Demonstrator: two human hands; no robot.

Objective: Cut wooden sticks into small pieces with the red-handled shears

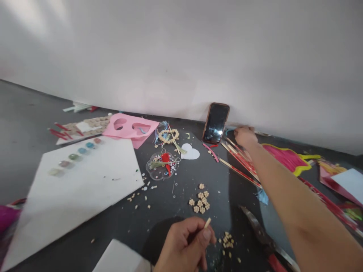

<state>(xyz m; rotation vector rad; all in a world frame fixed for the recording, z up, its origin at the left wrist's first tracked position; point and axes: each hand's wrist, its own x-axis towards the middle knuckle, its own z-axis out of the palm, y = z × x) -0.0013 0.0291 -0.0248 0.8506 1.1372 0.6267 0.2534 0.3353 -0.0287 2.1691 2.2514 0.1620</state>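
Note:
My left hand (185, 243) is closed in a pinch around a short cream-coloured stick piece (208, 222), low in the view. Just beyond it lies a cluster of flower-shaped beads (202, 204). Small cut pieces (227, 241) of similar cream colour are scattered beside its fingertips. My right hand (245, 136) reaches far out to the wall side, right of a propped phone (216, 123). Beneath and beside it are several red and cream sticks (241, 158); its fingertips are hidden, so whether it grips anything is unclear. A red-handled metal cutting tool (256, 224) rests left of my right forearm.
Left stands a white board (93, 181) with coloured samples, beside pink cut-out paper (129, 125). A clear flower-shaped dish (151, 174) holds beads and a red tassel. A white paper heart (190, 152) lies mid-table. At right is a pink and yellow item (286, 158).

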